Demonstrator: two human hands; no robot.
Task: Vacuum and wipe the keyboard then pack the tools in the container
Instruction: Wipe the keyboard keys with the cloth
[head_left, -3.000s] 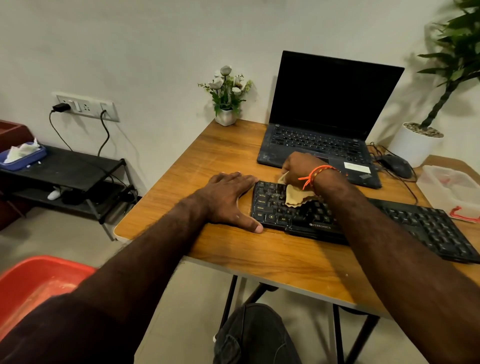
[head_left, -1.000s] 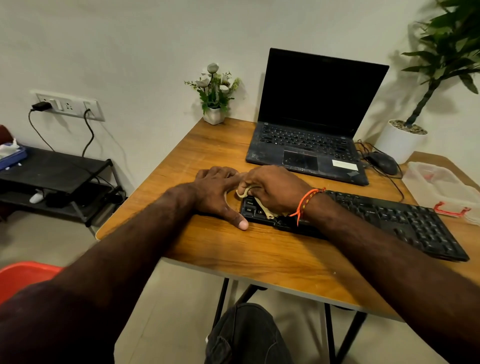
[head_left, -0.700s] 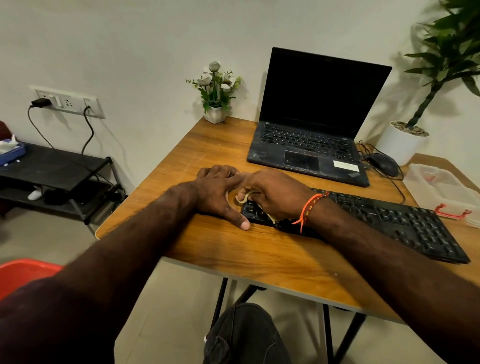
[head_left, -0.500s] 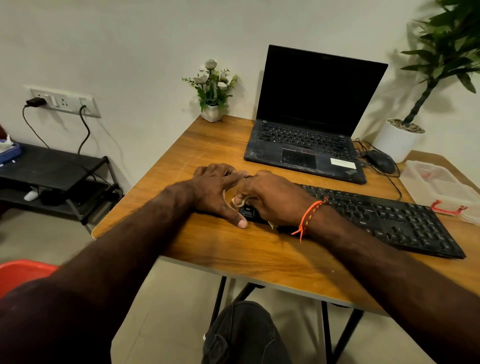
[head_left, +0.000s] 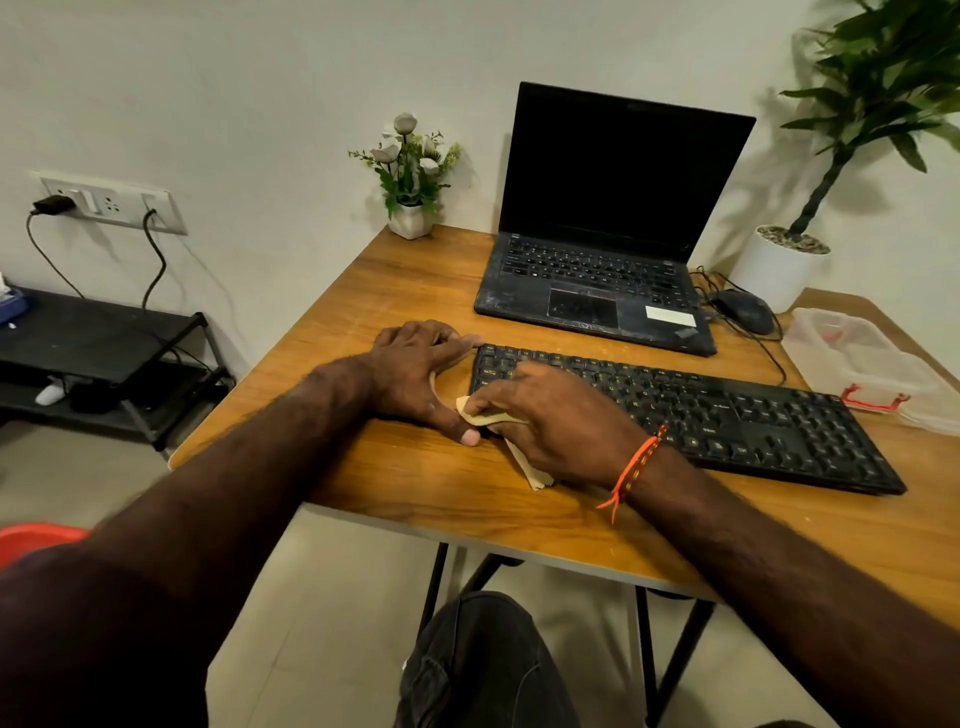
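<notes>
A black keyboard lies across the wooden table. My right hand grips a beige cloth at the keyboard's front left corner, and a tail of the cloth hangs out below my palm. My left hand lies flat on the table just left of the keyboard, its fingers at the keyboard's left end and its thumb beside the cloth. A clear plastic container with a red clasp stands at the table's right edge.
An open black laptop sits behind the keyboard, with a mouse and cables to its right. A small flower pot stands at the back left corner. A large potted plant is at the back right. A black shelf stands left of the table.
My right hand has slid the cloth from the keyboard's upper left keys down to its front left corner. My left hand has stayed flat at the keyboard's left end.
</notes>
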